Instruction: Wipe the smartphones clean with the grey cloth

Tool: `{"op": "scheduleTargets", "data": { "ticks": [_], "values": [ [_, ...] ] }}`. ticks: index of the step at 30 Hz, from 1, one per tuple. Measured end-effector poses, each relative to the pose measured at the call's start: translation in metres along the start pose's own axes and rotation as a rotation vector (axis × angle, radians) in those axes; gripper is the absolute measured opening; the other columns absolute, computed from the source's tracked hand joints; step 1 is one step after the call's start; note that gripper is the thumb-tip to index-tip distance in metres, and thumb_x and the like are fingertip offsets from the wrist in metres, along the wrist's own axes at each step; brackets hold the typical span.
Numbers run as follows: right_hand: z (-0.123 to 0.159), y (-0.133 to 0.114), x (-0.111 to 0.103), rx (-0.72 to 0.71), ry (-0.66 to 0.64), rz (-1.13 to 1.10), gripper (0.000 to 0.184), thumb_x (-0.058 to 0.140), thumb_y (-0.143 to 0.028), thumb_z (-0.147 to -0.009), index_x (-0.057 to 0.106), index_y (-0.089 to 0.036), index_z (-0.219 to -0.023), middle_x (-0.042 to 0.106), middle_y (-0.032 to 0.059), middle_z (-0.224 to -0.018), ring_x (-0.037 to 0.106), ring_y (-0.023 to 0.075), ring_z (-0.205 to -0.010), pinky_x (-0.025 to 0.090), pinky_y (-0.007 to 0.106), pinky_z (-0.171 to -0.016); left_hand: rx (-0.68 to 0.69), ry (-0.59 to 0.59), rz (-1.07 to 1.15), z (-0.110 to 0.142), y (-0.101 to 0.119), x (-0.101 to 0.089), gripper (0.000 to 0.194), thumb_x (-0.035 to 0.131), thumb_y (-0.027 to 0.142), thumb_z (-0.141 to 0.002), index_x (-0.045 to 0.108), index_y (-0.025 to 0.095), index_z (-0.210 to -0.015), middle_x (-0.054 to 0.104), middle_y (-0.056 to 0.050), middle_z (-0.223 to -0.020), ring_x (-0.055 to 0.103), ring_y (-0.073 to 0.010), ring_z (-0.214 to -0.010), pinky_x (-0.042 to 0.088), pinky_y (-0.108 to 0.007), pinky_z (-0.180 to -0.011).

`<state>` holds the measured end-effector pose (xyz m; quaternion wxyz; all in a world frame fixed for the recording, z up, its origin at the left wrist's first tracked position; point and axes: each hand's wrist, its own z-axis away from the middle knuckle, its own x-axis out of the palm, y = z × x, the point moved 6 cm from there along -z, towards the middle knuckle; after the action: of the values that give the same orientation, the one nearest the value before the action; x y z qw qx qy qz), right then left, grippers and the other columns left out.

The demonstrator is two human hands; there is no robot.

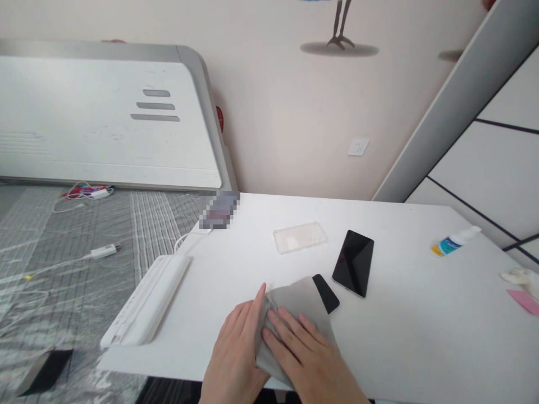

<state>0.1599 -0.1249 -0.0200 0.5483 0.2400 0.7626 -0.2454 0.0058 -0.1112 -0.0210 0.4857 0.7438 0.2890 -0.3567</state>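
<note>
Grey cloth (300, 294) was grasped along left side by left hand (236, 348); right hand (309, 359) was laid flat across it, fingers extended, unclenched. Dark slab (325, 294), mostly covered by cloth, was exposed just beyond right hand. On white table (404, 336), black-screened device (353, 262) was placed farther out, right of both hands; clear case (300, 237) was seen beyond them, white bottle (455, 242) well off to right.
</note>
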Motion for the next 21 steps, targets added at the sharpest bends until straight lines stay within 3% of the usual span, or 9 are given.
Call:
{"op": "scheduleTargets", "data": {
  "ticks": [2, 4, 6, 11, 14, 16, 21],
  "values": [
    [0.001, 0.008, -0.002, 0.058, -0.021, -0.02, 0.077, 0.047, -0.061, -0.1, 0.024, -0.021, -0.161, 0.03, 0.002, -0.165, 0.038, 0.0221, -0.149, 0.04, 0.038, -0.119, -0.005, -0.007, 0.004, 0.0, 0.0, 0.0, 0.109, 0.063, 0.0, -0.073, 0.009, 0.032, -0.161, 0.061, -0.01, -0.131, 0.061, -0.0316, -0.116, 0.053, -0.05, -0.097],
    [0.003, 0.022, -0.005, 0.203, -0.016, 0.0, 0.092, 0.047, -0.074, -0.093, 0.024, -0.017, -0.162, 0.027, 0.0064, -0.166, 0.037, 0.0294, -0.149, 0.039, 0.047, -0.12, -0.024, -0.011, 0.017, -0.001, 0.0, -0.001, 0.108, 0.072, 0.007, -0.075, 0.011, 0.034, -0.16, 0.063, -0.008, -0.127, 0.062, -0.0321, -0.115, 0.054, -0.051, -0.096],
    [0.003, 0.026, -0.003, 0.257, 0.001, 0.032, 0.095, 0.048, -0.075, -0.092, 0.023, -0.015, -0.162, 0.024, 0.0088, -0.166, 0.034, 0.0336, -0.15, 0.038, 0.053, -0.119, -0.039, -0.013, 0.026, -0.001, 0.0, -0.001, 0.111, 0.077, 0.01, -0.074, 0.012, 0.035, -0.159, 0.064, -0.006, -0.124, 0.062, -0.0315, -0.114, 0.053, -0.051, -0.096],
    [-0.001, 0.009, 0.004, 0.051, -0.022, -0.031, 0.089, 0.045, -0.07, -0.096, 0.019, -0.017, -0.163, 0.026, 0.0052, -0.166, 0.036, 0.0259, -0.15, 0.04, 0.041, -0.119, -0.057, -0.012, 0.029, -0.002, 0.001, -0.001, 0.124, 0.076, -0.003, -0.065, 0.008, 0.037, -0.16, 0.061, -0.007, -0.13, 0.06, -0.0314, -0.118, 0.051, -0.05, -0.101],
    [0.003, 0.028, -0.003, 0.202, -0.009, 0.035, 0.094, 0.045, -0.078, -0.091, 0.021, -0.021, -0.163, 0.028, 0.0062, -0.165, 0.041, 0.0306, -0.147, 0.041, 0.048, -0.117, -0.054, -0.017, 0.052, -0.002, 0.002, -0.002, 0.12, 0.084, 0.012, -0.071, 0.008, 0.038, -0.16, 0.063, -0.006, -0.126, 0.061, -0.0315, -0.115, 0.052, -0.05, -0.098],
    [0.004, 0.033, -0.005, 0.256, 0.024, 0.095, 0.099, 0.044, -0.08, -0.09, 0.022, -0.016, -0.162, 0.028, 0.0105, -0.165, 0.04, 0.0358, -0.147, 0.042, 0.055, -0.114, -0.058, -0.021, 0.061, -0.002, 0.002, -0.002, 0.12, 0.086, 0.016, -0.071, 0.008, 0.038, -0.16, 0.064, -0.005, -0.124, 0.062, -0.0314, -0.113, 0.053, -0.05, -0.098],
    [-0.004, 0.006, 0.002, 0.018, 0.027, 0.041, 0.077, 0.047, -0.058, -0.101, 0.022, -0.018, -0.162, 0.032, 0.0034, -0.164, 0.041, 0.0264, -0.147, 0.045, 0.042, -0.114, -0.072, -0.028, 0.026, -0.001, 0.002, 0.0, 0.127, 0.075, -0.003, -0.066, 0.001, 0.039, -0.16, 0.06, -0.008, -0.134, 0.06, -0.0319, -0.119, 0.052, -0.051, -0.1]
  ]
}}
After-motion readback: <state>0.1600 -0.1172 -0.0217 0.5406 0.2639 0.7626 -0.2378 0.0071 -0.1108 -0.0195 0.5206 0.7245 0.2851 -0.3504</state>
